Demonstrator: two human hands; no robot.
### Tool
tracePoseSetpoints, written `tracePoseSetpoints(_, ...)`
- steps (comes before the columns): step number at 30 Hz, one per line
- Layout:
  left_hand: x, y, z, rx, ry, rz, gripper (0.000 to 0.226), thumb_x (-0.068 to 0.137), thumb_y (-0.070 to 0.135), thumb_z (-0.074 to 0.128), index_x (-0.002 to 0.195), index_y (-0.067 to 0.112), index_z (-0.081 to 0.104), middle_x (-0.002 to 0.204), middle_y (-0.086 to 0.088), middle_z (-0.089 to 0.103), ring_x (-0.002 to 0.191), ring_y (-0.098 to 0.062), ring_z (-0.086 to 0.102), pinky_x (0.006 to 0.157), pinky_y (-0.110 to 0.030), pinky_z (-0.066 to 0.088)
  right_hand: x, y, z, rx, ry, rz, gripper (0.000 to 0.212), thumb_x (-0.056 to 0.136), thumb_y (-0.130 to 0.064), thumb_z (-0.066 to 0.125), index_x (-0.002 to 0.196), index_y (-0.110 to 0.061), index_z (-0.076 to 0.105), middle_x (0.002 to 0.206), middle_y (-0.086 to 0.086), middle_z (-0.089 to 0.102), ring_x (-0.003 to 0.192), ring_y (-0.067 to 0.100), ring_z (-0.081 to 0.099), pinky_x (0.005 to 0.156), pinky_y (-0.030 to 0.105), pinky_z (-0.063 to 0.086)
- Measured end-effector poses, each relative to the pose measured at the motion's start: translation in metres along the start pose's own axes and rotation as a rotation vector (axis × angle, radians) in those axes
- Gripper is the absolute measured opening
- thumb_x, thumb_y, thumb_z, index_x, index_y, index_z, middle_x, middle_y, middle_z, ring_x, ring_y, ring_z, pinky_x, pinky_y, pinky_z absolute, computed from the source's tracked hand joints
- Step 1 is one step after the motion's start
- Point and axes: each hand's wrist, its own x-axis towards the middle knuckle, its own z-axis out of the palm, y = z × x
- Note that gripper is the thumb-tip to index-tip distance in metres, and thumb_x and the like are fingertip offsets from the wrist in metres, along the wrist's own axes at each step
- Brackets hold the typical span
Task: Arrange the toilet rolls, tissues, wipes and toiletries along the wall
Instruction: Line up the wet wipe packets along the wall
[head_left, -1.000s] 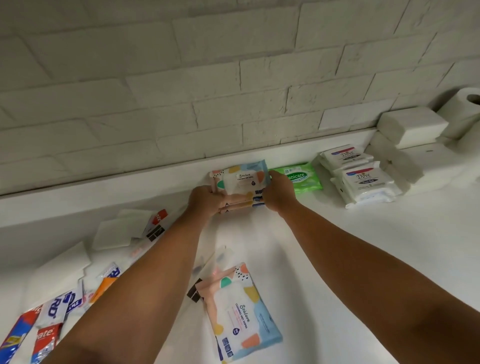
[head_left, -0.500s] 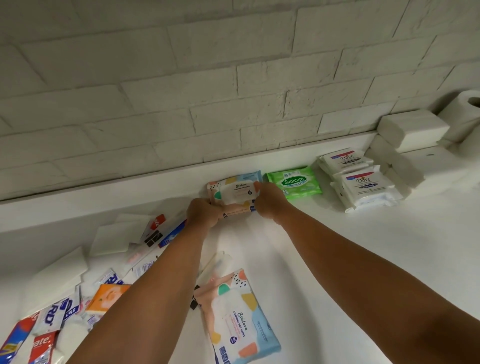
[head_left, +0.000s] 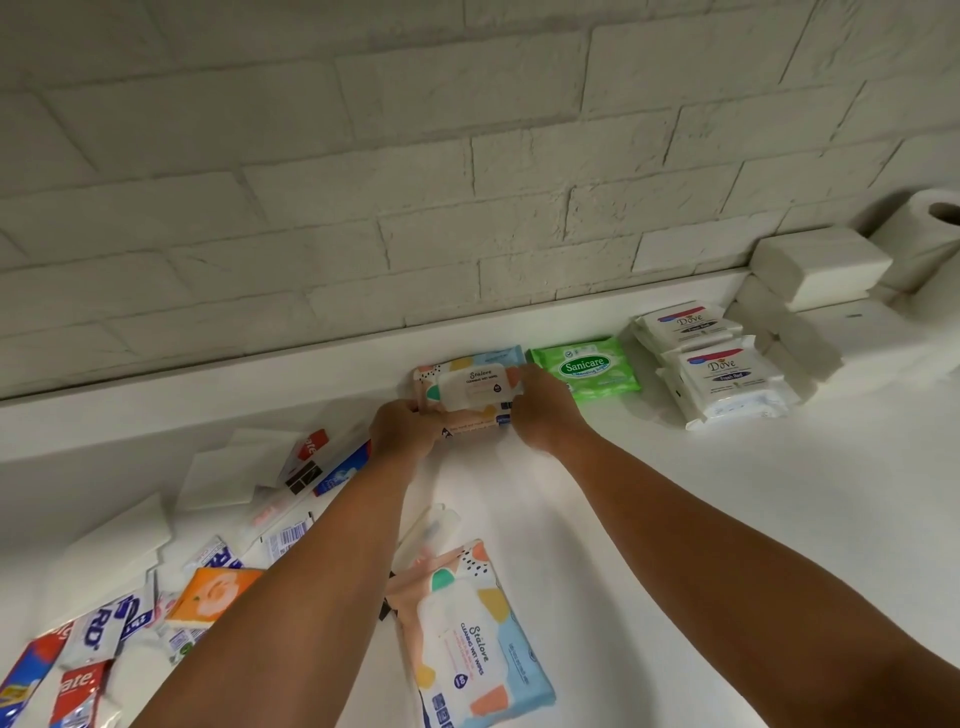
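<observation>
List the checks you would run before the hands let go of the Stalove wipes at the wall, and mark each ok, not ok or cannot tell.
1. Stalove stack sits against the wall ledge: ok.
2. Both ends gripped, by left hand and right hand: ok.
3. Packs in the stack squared up: cannot tell, the hands cover both ends.
4. Stack set beside the Sanicare pack, in line with the row: ok.
5. The loose Stalove pack placed along the wall: not ok, it lies out near the person.
6. The toothpaste pile arranged: not ok, jumbled at the left.
</observation>
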Motion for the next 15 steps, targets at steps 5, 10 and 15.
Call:
tracePoseSetpoints(5,-0.004,0.002,-0.001,0.035,0.0,0.007,0.026,0.091,0.035,0.065,0.098,0.013,0.074,0.081,-0.006,0.073,0.079,-0.025,0.069,0.075,-0.041,0.061,0.005,0.002,0.003,-0.042,-0.071,-0.01,0.042,0.085,0.006,0.048,0.123,-0.007,0.059,0.121,0.013,0.062,0.108,0.031,0.061,0.088,0.039,0.055)
tracePoseSetpoints(10,-0.017,0.006,-0.008,0.095,-0.062,0.032,0.019,0.093,0.027,0.059,0.097,0.012,0.07,0.085,-0.006,0.071,0.079,-0.024,0.067,0.07,-0.037,0.056,0.002,0.006,0.005,0.0,-0.117,-0.003,0.043,0.087,0.004,0.046,0.127,-0.009,0.056,0.12,0.011,0.06,0.106,0.029,0.06,0.091,0.042,0.054)
tracePoseSetpoints(15,-0.024,0.009,-0.013,0.107,-0.089,0.008,0.017,0.089,0.015,0.06,0.1,0.007,0.07,0.087,-0.009,0.07,0.082,-0.026,0.066,0.068,-0.035,0.052,-0.004,0.002,0.011,-0.017,-0.119,-0.06,0.042,0.087,0.005,0.047,0.125,-0.009,0.058,0.119,0.01,0.062,0.106,0.027,0.061,0.083,0.032,0.053)
